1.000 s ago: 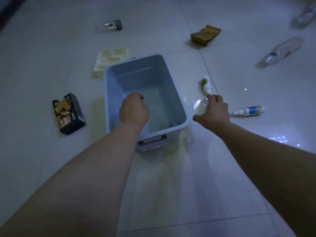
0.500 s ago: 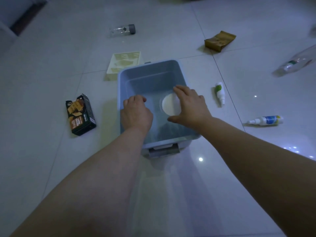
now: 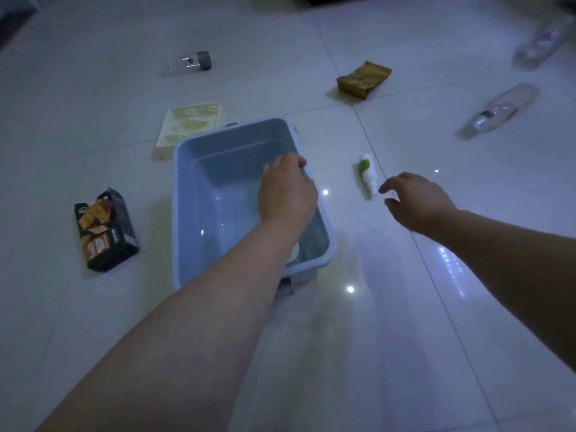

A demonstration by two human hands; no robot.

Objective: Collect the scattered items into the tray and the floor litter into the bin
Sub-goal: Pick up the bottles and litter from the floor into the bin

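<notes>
- The tray (image 3: 230, 148) sits on the floor (image 3: 374, 338), within our easy reach.
- Our left hand (image 3: 286, 188) grips its right rim, likely steadying it.
- Our right hand (image 3: 414, 198), fingers spread and empty, reaches toward the small bottle (image 3: 367, 174) lying near the tray.

On my feed I get two arms, both bare from wrist to frame edge. Light is dim & bluish, so detail is poor. L forearm (image 3: 202, 322) looks v. broad near the cam (wide-angle lens) and narrows toward the wrist. R forearm (image 3: 514, 254) has the same tapering shape but is slimmer in view. Left hand (image 3: 286, 188): bare, I see its back, w/ rounded knuckles. Right hand (image 3: 417, 201): bare too, back toward me, fingers (image 3: 393, 182) & thumb each visible. Nails and fine marks are too dark to tell.
</notes>
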